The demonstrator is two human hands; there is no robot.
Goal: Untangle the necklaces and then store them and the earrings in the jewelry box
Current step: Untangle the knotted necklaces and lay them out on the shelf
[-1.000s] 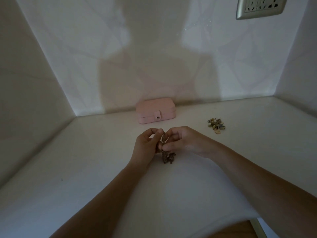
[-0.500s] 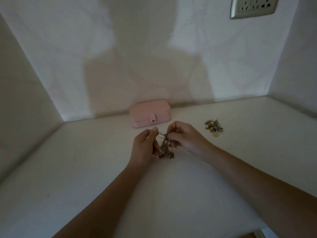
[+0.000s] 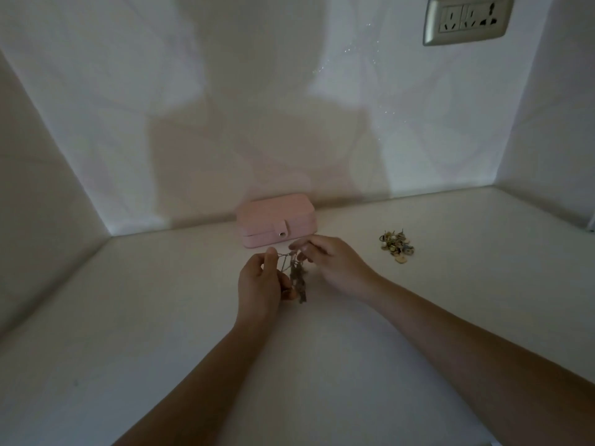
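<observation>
Head camera view, looking down at a pale, off-white table [image 3: 161, 333] set into a dim corner between plain light walls. Two bare forearms reach in from the bottom edge and meet near the middle of the tabletop.

Between the hands hangs a small dark clump of thin tangled metal necklaces [image 3: 298, 281], lifted at the top, with its lowest links trailing down close to the table. The left hand [image 3: 260, 281] sits at 9 o'clock from the clump. Its thumb and forefinger pinch a fine strand of chain at the top, and its lower fingers curl in beside the bottom of the tangle. The right hand [image 3: 335, 262] sits at 3 o'clock from the clump, its fingers bent inward and nipping the other end of the same taut strand. Those fingertips are blurred, so the exact hold is hard to make out.

At 12 o'clock from the hands, just beyond them and close to the back wall, lies a small pink rectangular jewelry box [image 3: 277, 214] with rounded corners. Its lid is closed and a snap tab is fastened on the front.

At 2 o'clock from the hands, well apart from the box, a little heap of gold-toned earrings [image 3: 396, 246] rests on the table.

High on the wall at 1 o'clock is a silver-framed electrical socket plate [image 3: 467, 19].
</observation>
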